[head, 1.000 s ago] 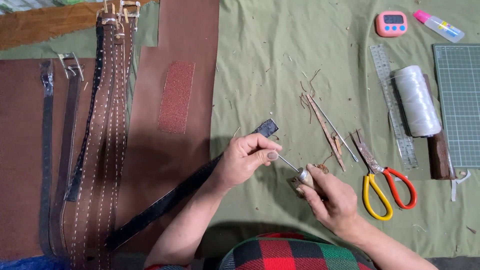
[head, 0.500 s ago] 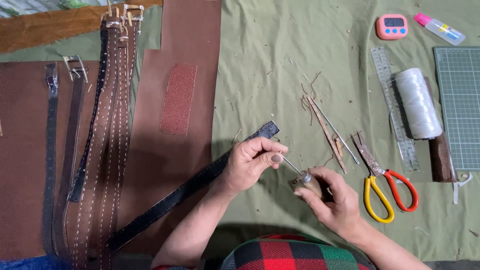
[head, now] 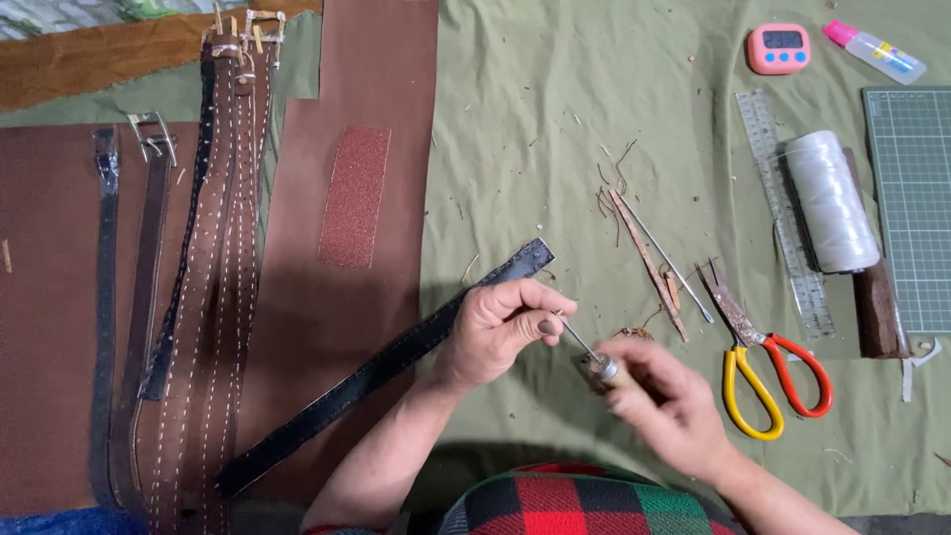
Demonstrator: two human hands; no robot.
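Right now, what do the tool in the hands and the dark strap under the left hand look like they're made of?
Tool: thin bright shaft, likely polished metal, in a pale ferrule; the handle looks wooden but is mostly hidden in the right hand. The left hand pinches the shaft tip. Dark strap: looks like leather, near-black with a slight sheen and a stitch row along the edges; could be synthetic.

Both forearms reach in from the bottom edge and meet over the middle of the cloth-covered worktop. The left hand [head: 500,327] is curled, palm down, with thumb and fingertips pinched together at its right side. The right hand [head: 666,406] lies just beside it, nearer the bottom edge, fingers closed in a loose fist pointing toward the left hand.
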